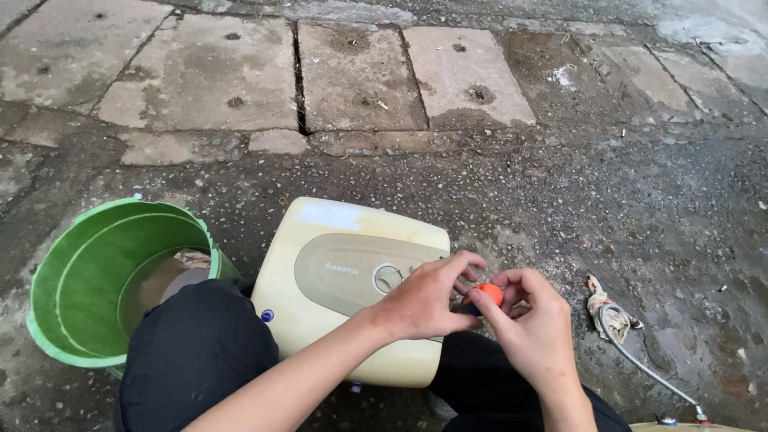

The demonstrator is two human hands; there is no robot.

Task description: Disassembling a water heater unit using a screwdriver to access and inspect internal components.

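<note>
Two hands meet | our left hand (424, 300) and right hand (532, 320) pinch shut on the small round orange plastic knob (490, 294) over the cream boxy water heater (352, 288) | risk, we judge: wet fingers slip, knob rolls across gravelly ground (560, 184) toward green plastic bucket (96, 280).

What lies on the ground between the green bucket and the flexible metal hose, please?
In the head view, the cream water heater lies between green bucket and hose.

Bare forearms, no sleeves; black trousers (192, 360), prob. plain fabric.
</note>
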